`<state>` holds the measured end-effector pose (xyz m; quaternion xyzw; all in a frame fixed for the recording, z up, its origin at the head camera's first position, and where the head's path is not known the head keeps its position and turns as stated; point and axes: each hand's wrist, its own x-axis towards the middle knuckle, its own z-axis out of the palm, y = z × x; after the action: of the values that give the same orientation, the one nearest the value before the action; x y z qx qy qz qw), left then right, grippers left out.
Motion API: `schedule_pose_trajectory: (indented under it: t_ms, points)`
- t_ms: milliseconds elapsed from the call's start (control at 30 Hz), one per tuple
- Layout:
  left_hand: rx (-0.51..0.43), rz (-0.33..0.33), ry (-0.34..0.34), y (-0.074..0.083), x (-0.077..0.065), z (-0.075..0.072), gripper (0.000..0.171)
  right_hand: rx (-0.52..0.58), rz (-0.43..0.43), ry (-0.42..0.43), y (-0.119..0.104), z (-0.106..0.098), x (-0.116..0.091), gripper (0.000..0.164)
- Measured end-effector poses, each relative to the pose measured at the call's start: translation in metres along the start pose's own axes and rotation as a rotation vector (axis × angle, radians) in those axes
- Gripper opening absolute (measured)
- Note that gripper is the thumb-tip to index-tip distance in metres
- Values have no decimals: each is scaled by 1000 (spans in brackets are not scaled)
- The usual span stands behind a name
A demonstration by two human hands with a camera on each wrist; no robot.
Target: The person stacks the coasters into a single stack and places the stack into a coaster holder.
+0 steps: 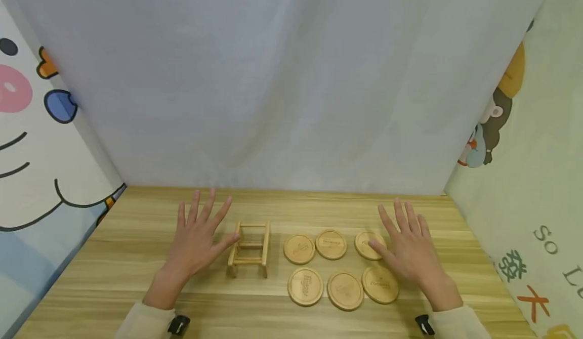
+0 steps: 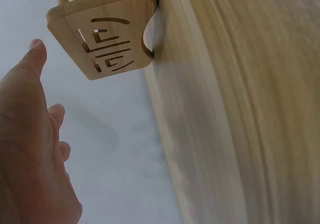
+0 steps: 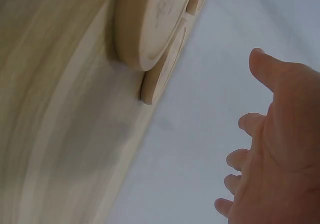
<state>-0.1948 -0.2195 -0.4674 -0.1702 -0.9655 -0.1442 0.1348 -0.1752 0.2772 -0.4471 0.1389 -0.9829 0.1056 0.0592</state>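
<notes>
My left hand [image 1: 196,243] is spread with straight fingers at the left of the table, its thumb overlapping the edge of a small wooden rack [image 1: 250,261] in the head view. The left wrist view shows the rack's side panel [image 2: 107,39] with cut-out slots, apart from the thumb. Several round wooden coasters [image 1: 305,287] with engraved faces lie flat in two rows right of the rack. My right hand [image 1: 412,253] is spread too, its thumb overlapping the back right coaster [image 1: 364,244]. In the right wrist view that hand hovers off the tabletop. Both hands hold nothing.
The wood-grain table [image 1: 246,313] ends at a grey-white curtain [image 1: 282,86] along its back edge. A printed cartoon panel [image 1: 41,146] stands at the left, and a pale green printed one [image 1: 524,177] at the right. Dark bands [image 1: 178,324] sit at the cuffs.
</notes>
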Motion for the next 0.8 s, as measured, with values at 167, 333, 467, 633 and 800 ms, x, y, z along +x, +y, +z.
schedule_pose_trajectory:
  t_ms: [167,333,467,633,800]
  points:
    - [-1,-13,-15,-1,-2,1,89,5,-13,-3,-1,3,-3,86]
    - [-17,-11,-19,2,-2,2,89,39,-35,-4,-3,6,-8,85]
    - [-91,-2,-10,6,-4,7,87,43,-52,6,-5,8,-12,85]
    - [-222,4,-19,13,-8,19,87,47,-72,12,-7,12,-17,86]
    - [-329,-18,-35,22,-10,25,87,73,-91,34,-9,14,-23,85]
